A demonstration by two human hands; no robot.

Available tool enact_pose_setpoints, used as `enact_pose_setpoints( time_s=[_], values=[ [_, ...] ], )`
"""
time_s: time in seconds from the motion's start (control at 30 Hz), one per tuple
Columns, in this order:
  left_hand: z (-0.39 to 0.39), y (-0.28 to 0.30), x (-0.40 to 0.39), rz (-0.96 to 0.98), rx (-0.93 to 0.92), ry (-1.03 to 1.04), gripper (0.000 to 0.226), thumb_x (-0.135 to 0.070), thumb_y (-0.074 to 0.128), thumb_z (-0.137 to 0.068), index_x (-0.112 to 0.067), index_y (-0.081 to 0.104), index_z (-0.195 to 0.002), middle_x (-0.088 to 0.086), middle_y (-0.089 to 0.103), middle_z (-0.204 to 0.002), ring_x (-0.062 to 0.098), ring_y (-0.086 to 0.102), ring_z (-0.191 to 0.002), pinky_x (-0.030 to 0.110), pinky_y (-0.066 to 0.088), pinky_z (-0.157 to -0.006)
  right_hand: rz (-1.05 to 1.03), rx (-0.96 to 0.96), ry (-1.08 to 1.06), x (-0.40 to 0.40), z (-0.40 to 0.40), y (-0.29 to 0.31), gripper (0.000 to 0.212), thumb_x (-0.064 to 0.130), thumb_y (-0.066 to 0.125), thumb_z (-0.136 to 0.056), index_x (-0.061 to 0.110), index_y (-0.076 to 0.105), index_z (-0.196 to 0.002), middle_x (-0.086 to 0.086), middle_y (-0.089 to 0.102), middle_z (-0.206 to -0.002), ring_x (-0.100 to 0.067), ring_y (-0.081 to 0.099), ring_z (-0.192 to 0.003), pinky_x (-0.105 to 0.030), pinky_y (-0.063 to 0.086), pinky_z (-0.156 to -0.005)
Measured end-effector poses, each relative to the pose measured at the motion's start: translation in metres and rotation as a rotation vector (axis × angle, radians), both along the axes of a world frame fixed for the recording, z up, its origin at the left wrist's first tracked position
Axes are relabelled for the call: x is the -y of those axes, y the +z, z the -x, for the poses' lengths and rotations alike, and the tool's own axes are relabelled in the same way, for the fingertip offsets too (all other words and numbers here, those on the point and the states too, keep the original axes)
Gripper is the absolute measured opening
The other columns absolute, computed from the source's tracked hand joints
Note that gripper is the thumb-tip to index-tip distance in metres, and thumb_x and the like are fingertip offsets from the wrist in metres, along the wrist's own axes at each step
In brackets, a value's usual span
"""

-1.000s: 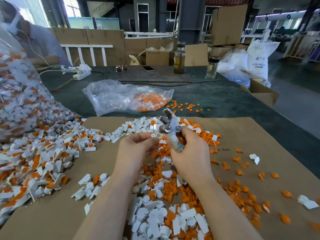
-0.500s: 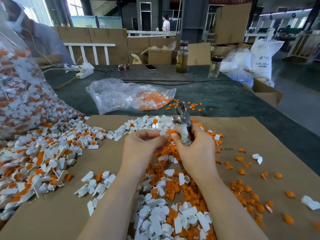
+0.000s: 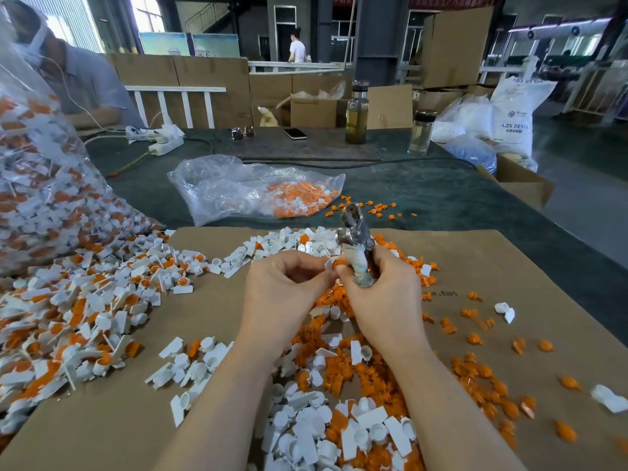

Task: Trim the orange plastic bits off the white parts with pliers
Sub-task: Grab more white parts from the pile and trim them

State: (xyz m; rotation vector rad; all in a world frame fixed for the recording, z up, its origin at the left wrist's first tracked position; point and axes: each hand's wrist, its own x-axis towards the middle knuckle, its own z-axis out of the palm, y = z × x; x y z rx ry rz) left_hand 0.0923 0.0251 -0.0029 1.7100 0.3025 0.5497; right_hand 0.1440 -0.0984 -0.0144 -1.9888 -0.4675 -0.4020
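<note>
Left hand: the left hand [image 3: 285, 287] hangs above the cardboard sheet [image 3: 475, 266] with fingers curled, pinching a small white part [image 3: 331, 265] with an orange bit on it at the fingertips.
Right hand: the right hand [image 3: 384, 294] is wrapped round the handles of the pliers [image 3: 356, 243]; its thumb tip touches the same small part, so the two hands meet at that piece.
Pliers: held upright, metal head pointing up and away above the right hand's fingers; whether the jaws are parted cannot be told.
Untrimmed parts: a broad heap of white-and-orange pieces [image 3: 78, 311] lies at the left of the sheet, spilling from a large clear bag [image 3: 37, 171] at the left edge.
Trimmed white parts: a pile of white pieces [image 3: 306, 433] lies under and between the forearms, mixed with orange; another band of white pieces [image 3: 282, 243] lies beyond the hands.
Orange bits: loose orange offcuts [image 3: 482, 375] are scattered at the right of the sheet and beneath the hands.
Desk: the dark green desk [image 3: 441, 198] carries the sheet, and beyond it a crumpled clear bag [image 3: 238, 188] holding orange pieces.
Far end: two bottles [image 3: 356, 113], a phone [image 3: 295, 133] and a power strip [image 3: 163, 139].
</note>
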Motion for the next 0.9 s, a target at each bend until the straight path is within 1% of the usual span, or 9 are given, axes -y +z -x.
enact_pose_setpoints(
  time_s=[0.13, 0.33, 0.43, 0.53, 0.6, 0.67, 0.7, 0.8, 0.9],
  values=[
    [-0.001, -0.002, 0.001, -0.043, -0.005, 0.009, 0.015, -0.016, 0.084, -0.077, -0.028, 0.077, -0.072, -0.01, 0.074, -0.07, 0.007, 0.07, -0.066, 0.014, 0.054, -0.058, 0.015, -0.035, 0.053, 0.003, -0.001, 0.002, 0.017, 0.024, 0.071, -0.086, 0.033, 0.058, -0.092, 0.021, 0.061, -0.081, -0.002, 0.06, -0.079, -0.018, 0.049, -0.066],
    [-0.003, -0.004, 0.002, -0.059, -0.008, 0.053, 0.015, -0.017, 0.085, -0.076, -0.029, 0.075, -0.072, -0.012, 0.074, -0.069, 0.005, 0.069, -0.065, 0.017, 0.055, -0.059, 0.047, -0.077, 0.101, 0.005, -0.003, 0.003, 0.018, 0.016, 0.067, -0.086, 0.03, 0.061, -0.094, 0.015, 0.062, -0.077, -0.004, 0.058, -0.072, -0.017, 0.044, -0.057],
    [-0.004, -0.005, 0.003, -0.049, -0.015, 0.09, 0.014, -0.023, 0.087, -0.074, -0.028, 0.074, -0.071, -0.01, 0.074, -0.069, 0.008, 0.07, -0.068, 0.024, 0.058, -0.063, 0.048, -0.093, 0.123, 0.005, -0.003, 0.003, 0.02, 0.013, 0.065, -0.085, 0.03, 0.061, -0.094, 0.013, 0.062, -0.075, -0.002, 0.058, -0.074, -0.015, 0.04, -0.056],
    [-0.005, -0.005, 0.002, -0.029, -0.026, 0.119, 0.011, -0.024, 0.083, -0.079, -0.027, 0.074, -0.073, -0.006, 0.074, -0.07, 0.015, 0.073, -0.072, 0.035, 0.061, -0.071, 0.059, -0.122, 0.139, 0.005, -0.004, 0.003, 0.019, 0.018, 0.066, -0.087, 0.024, 0.066, -0.105, 0.013, 0.064, -0.083, -0.004, 0.059, -0.076, -0.019, 0.046, -0.062],
    [-0.005, -0.004, 0.0, 0.011, -0.013, 0.104, 0.008, -0.023, 0.081, -0.081, -0.023, 0.074, -0.078, -0.006, 0.075, -0.072, 0.012, 0.073, -0.071, 0.029, 0.06, -0.07, 0.036, -0.146, 0.148, 0.007, -0.006, 0.004, 0.021, 0.024, 0.068, -0.088, 0.025, 0.067, -0.109, 0.017, 0.065, -0.09, -0.001, 0.061, -0.084, -0.016, 0.048, -0.068],
    [-0.004, -0.003, -0.002, 0.079, 0.013, 0.082, 0.005, -0.019, 0.079, -0.083, -0.018, 0.074, -0.082, -0.005, 0.075, -0.073, 0.009, 0.073, -0.07, 0.018, 0.056, -0.064, 0.019, -0.168, 0.156, 0.012, -0.008, 0.005, 0.02, 0.026, 0.069, -0.088, 0.028, 0.067, -0.107, 0.019, 0.065, -0.09, 0.006, 0.059, -0.088, -0.011, 0.047, -0.066],
    [-0.003, -0.003, -0.003, 0.125, 0.029, 0.071, 0.004, -0.016, 0.077, -0.084, -0.016, 0.073, -0.084, -0.005, 0.075, -0.074, 0.008, 0.073, -0.07, 0.014, 0.054, -0.062, 0.03, -0.174, 0.157, 0.015, -0.009, 0.006, 0.018, 0.026, 0.069, -0.087, 0.028, 0.067, -0.105, 0.019, 0.065, -0.089, 0.007, 0.059, -0.088, -0.012, 0.047, -0.065],
    [-0.003, -0.002, -0.006, 0.203, 0.078, 0.047, 0.004, -0.011, 0.075, -0.086, -0.01, 0.072, -0.089, -0.001, 0.076, -0.076, 0.008, 0.073, -0.069, 0.011, 0.052, -0.062, 0.071, -0.202, 0.18, 0.021, -0.01, 0.007, 0.015, 0.022, 0.067, -0.087, 0.028, 0.067, -0.1, 0.012, 0.066, -0.087, -0.006, 0.061, -0.084, -0.028, 0.053, -0.071],
    [-0.002, -0.002, -0.007, 0.23, 0.108, 0.046, 0.005, -0.011, 0.074, -0.086, -0.01, 0.072, -0.091, 0.0, 0.076, -0.079, 0.01, 0.073, -0.071, 0.012, 0.053, -0.063, 0.121, -0.221, 0.22, 0.025, -0.009, 0.01, 0.013, 0.02, 0.066, -0.087, 0.028, 0.066, -0.097, 0.008, 0.067, -0.09, -0.01, 0.062, -0.084, -0.029, 0.053, -0.073]
  ],
)
